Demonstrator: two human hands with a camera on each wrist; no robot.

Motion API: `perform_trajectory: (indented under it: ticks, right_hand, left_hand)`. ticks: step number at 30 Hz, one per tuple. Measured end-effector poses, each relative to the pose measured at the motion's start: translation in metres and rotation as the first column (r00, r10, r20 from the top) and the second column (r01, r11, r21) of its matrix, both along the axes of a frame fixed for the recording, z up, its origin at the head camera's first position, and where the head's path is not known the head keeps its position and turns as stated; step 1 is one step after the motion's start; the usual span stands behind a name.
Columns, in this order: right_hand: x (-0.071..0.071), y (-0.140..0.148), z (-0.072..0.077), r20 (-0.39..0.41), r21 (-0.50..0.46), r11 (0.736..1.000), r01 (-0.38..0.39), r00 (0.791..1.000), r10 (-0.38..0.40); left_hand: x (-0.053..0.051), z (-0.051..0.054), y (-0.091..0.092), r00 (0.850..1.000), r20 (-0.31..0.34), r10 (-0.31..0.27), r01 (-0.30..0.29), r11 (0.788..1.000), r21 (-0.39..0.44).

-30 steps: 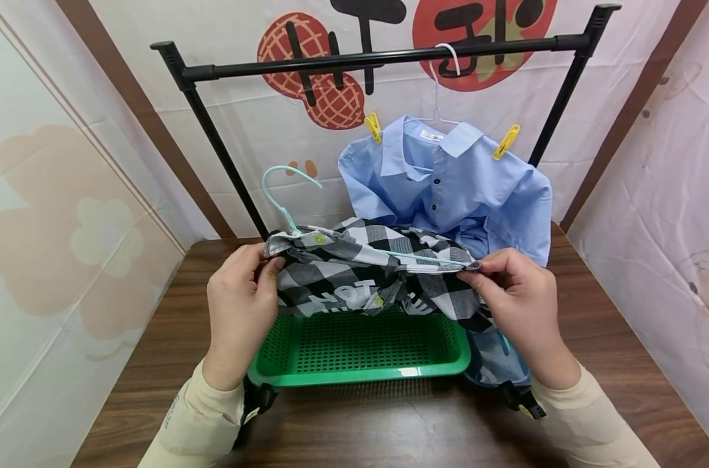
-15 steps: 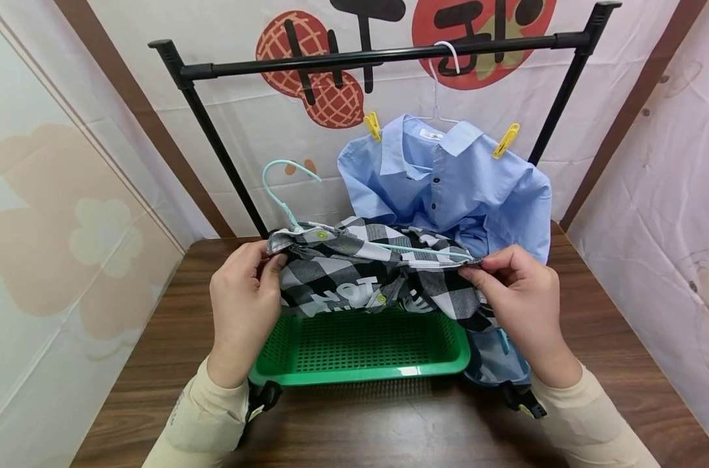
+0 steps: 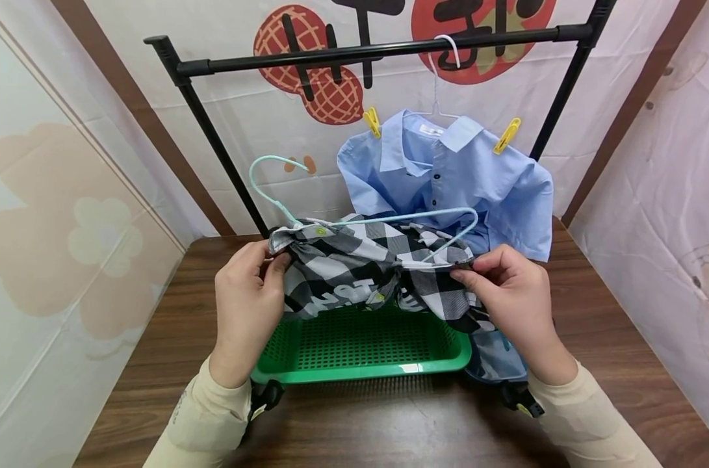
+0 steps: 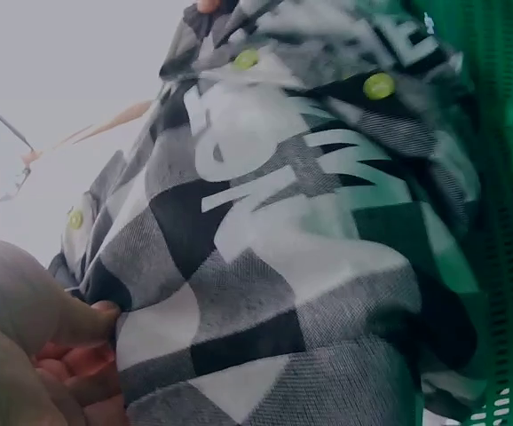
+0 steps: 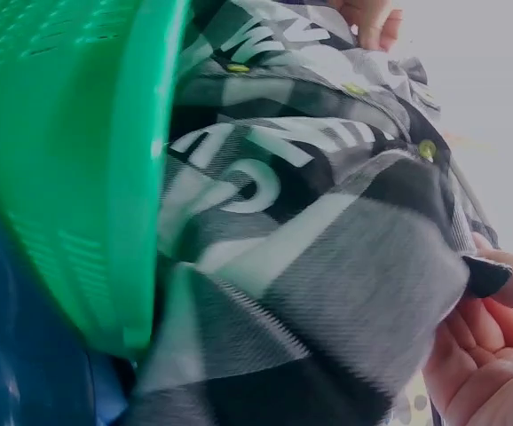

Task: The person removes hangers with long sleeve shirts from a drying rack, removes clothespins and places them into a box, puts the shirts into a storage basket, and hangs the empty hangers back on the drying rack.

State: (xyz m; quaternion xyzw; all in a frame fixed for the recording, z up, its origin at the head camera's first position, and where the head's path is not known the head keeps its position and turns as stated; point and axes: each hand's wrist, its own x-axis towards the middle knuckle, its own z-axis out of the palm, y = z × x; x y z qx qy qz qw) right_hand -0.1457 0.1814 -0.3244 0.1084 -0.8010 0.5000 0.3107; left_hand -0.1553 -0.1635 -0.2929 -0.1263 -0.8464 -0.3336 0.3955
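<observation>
Between both hands a black-and-white checked shirt with white letters and yellow-green buttons is stretched over the green basket. My left hand pinches its upper left edge, thumb against fingers. At the other end my right hand pinches the upper right edge. A pale turquoise clothes hanger pokes out of the shirt's top; its hook leans up to the left, and its right corner stands above the cloth. The hanger's lower part is hidden by the shirt. In the right wrist view the right hand holds a dark fabric edge.
The green basket sits on the wooden table below the shirt. A blue container is beside it, partly behind the right hand. Behind, a light blue shirt with yellow clothespins hangs from a black rack.
The hanger's right end has risen out of the checked shirt and now stands above its edge. The right hand has shifted slightly left; both hands keep their pinch.
</observation>
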Motion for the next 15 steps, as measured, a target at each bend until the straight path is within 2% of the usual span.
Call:
perform_trajectory:
  ticks: [4, 11, 15]
  right_hand:
    - [-0.0018, -0.0002, -0.0012, -0.002, 0.021, 0.999, -0.032, 0.999, 0.032]
    - [-0.0025, 0.0005, -0.0027, 0.073, 0.072, 0.993, -0.097, 0.993, 0.092]
    - [-0.003, 0.0008, -0.0045, 0.058, 0.129, 0.982, -0.137, 0.99, 0.131]
  left_hand:
    - [0.0001, 0.0016, 0.0012, 1.0, 0.019, -0.009, 0.01, 1.0, -0.022]
    - [0.0001, 0.0034, 0.0017, 0.999, 0.039, -0.026, 0.028, 0.999, -0.036]
    - [0.0, 0.0046, 0.0021, 0.999, 0.031, -0.041, 0.043, 0.998, -0.039]
